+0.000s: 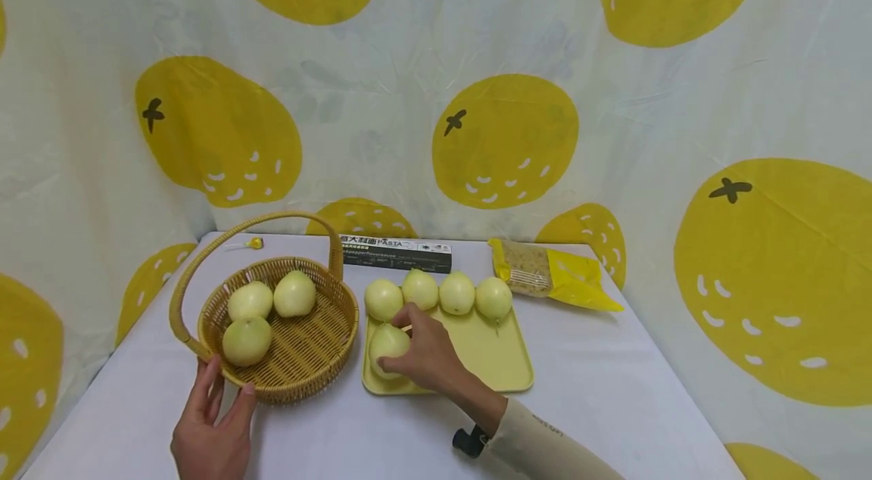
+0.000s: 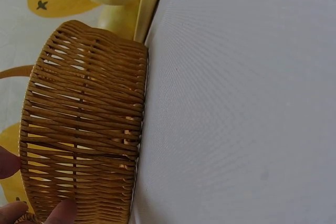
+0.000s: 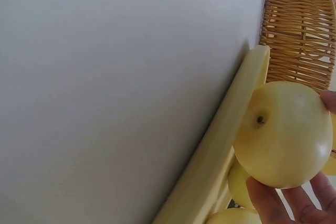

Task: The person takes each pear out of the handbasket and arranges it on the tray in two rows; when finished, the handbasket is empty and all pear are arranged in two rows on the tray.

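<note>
A pale yellow-green pear (image 3: pixel 286 135) is held by my right hand (image 1: pixel 431 350), its thumb and fingers spread round the sides. The pear is over the front left of a light yellow tray (image 1: pixel 477 347). Several more pears, one of them a pear with a long stem (image 1: pixel 493 298), line the tray's back edge. To the left stands a round wicker basket (image 1: pixel 309 381) with a tall arched handle and three pears (image 1: pixel 247 341) inside. My left hand (image 1: pixel 214 431) holds the basket at its front left rim, near the handle's base; fingertips (image 2: pixel 63 212) touch the woven wall.
Behind the tray lies a dark pasta box (image 1: pixel 395 254), with a yellow food packet (image 1: pixel 552 273) to its right. A small yellow-tipped stick (image 1: pixel 253 243) lies behind the basket. A fruit-print cloth (image 1: pixel 381 109) hangs at the back of the white table (image 1: pixel 627 404).
</note>
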`<state>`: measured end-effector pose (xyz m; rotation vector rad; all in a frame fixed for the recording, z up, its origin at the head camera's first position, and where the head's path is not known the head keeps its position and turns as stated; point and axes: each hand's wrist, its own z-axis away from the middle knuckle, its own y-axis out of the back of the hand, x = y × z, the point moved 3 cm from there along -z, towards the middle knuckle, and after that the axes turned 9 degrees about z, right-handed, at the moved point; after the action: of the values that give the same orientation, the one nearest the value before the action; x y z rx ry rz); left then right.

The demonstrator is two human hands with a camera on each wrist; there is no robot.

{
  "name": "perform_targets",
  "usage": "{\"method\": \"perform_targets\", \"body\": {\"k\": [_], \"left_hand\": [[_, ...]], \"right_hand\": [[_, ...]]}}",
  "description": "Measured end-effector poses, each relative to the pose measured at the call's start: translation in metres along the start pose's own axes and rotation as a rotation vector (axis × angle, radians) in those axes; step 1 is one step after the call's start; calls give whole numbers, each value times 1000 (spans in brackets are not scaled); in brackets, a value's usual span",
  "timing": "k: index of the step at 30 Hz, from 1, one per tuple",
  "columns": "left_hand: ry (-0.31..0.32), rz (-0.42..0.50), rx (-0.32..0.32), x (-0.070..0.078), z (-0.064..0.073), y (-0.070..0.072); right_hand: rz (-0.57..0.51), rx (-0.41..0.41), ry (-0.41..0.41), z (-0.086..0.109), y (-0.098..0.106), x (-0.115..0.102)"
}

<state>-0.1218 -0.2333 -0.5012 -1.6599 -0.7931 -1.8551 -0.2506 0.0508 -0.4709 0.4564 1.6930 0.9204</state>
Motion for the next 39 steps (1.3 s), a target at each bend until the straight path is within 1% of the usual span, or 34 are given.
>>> {"method": "perform_targets", "body": {"k": [5, 9, 15, 19, 23, 28, 35, 39], "left_hand": [[-5, 14, 5, 0, 1, 1], [-3, 30, 5, 0, 1, 2], [0, 8, -4, 0, 0, 1], [-6, -2, -4, 0, -1, 1], [-7, -3, -3, 1, -1, 1], [0, 4, 1, 1, -1, 1], [10, 52, -2, -2, -1, 2], [6, 49, -5, -2, -1, 1]], "right_hand": [[-1, -11, -16, -1, -1, 3], [-34, -46, -23, -2, 1, 6], [-110, -107, 14, 2, 5, 13], [-154, -127, 42, 4, 5, 16], [-166, -138, 68, 4, 4, 16], [-156, -124, 50, 2, 1, 15], [-144, -60, -30, -2, -2, 15], [-158, -33, -45, -4, -2, 16]]}}
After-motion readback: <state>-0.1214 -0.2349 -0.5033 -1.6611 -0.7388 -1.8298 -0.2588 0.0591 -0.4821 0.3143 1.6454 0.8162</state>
